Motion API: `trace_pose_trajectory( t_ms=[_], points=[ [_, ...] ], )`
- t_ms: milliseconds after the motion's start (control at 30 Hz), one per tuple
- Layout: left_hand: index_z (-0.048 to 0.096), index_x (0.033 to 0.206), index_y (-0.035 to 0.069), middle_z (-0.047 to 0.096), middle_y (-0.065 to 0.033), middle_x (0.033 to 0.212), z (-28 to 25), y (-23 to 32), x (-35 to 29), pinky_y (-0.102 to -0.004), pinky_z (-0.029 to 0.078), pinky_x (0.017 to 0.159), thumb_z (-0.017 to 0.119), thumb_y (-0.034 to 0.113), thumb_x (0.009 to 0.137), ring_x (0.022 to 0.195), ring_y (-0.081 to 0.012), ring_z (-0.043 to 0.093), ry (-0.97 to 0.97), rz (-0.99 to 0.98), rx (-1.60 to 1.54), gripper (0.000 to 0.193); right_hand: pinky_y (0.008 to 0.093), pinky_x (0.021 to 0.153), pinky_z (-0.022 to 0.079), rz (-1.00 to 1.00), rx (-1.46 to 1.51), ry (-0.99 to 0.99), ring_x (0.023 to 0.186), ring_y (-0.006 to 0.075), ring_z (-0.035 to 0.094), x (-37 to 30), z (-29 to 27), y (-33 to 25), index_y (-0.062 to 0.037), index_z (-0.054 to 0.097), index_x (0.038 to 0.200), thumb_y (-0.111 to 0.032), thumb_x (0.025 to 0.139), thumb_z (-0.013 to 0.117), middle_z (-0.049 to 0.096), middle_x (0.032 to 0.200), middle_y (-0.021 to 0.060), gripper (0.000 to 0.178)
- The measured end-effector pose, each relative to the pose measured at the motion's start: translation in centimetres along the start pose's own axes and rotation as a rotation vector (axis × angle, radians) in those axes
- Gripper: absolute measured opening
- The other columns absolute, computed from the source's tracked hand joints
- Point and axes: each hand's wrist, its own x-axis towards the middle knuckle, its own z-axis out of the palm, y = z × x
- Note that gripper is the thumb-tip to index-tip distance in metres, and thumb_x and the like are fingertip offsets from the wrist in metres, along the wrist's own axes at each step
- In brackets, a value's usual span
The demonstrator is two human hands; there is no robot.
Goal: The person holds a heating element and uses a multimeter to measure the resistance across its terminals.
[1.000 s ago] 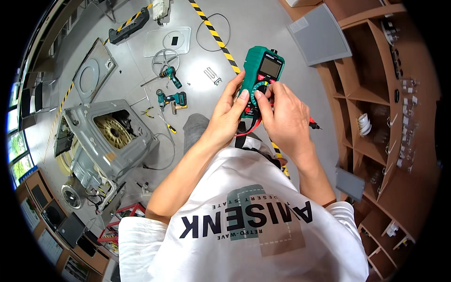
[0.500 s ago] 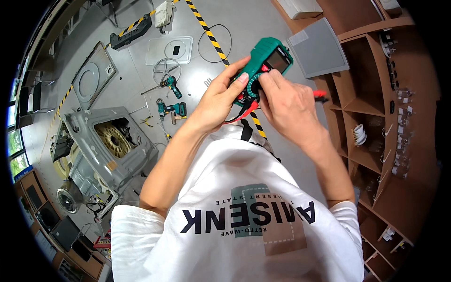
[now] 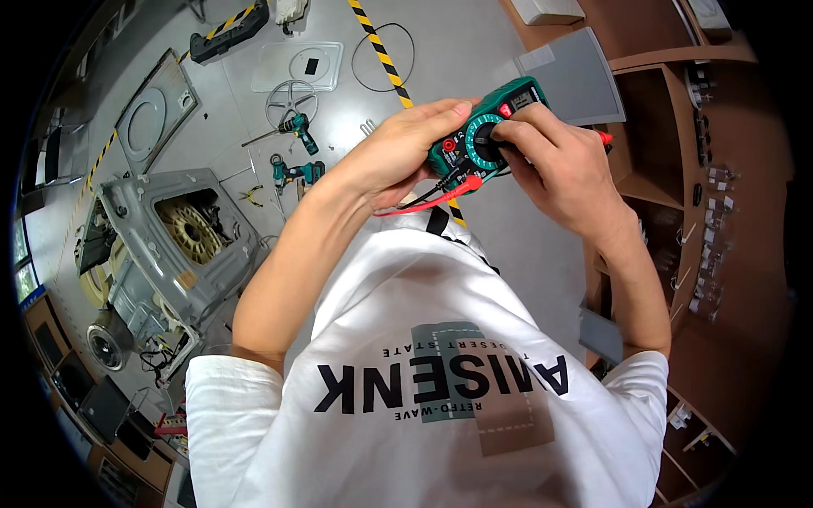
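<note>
Left hand [image 3: 406,144] clamps meter [image 3: 474,127], dial [image 3: 482,148] under pinch of right hand [image 3: 550,165]

From left: machine shell [image 3: 216,269], then drill [image 3: 298,131], on floor [image 3: 349,110]; left grip closed on the meter's lower-left end, thumb at its upper edge; meter raised clear of the shirt [image 3: 423,288], long axis running lower left to upper right, screen end away from the left hand; red lead [image 3: 466,184] crossing below the dial; right grip closed at the dial knob, reaching in from the right, nearer to the knob than the left grip; shelving [image 3: 669,57] at far right
</note>
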Motion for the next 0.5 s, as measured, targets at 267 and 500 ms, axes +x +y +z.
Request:
trace_pose_trajectory(
  t_ms=[267,500],
  points=[
    [0.043,0.132,-0.005,0.059,-0.0114,0.113,0.7,-0.3,-1.0,-0.0294,0.057,0.076,0.046,0.025,0.099,0.093,-0.0146,0.063,0.044,0.059,0.012,0.045,0.0331,0.054,0.047,0.075,0.067,0.096,0.065,0.0223,0.060,-0.8,0.6,-1.1,-0.0043,0.059,0.091,-0.007,0.075,0.070,0.055,0.086,0.0058,0.020],
    [0.038,0.136,-0.005,0.058,-0.0127,0.118,0.1,-1.8,-1.1,-0.0300,0.055,0.080,0.045,0.026,0.099,0.097,-0.0166,0.062,-0.025,-0.001,-0.075,0.048,0.0318,0.053,0.046,0.131,0.094,0.149,0.062,0.0209,0.060,-2.2,0.9,-1.7,-0.0039,0.061,0.091,-0.007,0.074,0.072,0.057,0.088,0.0049,0.020]
  ],
)
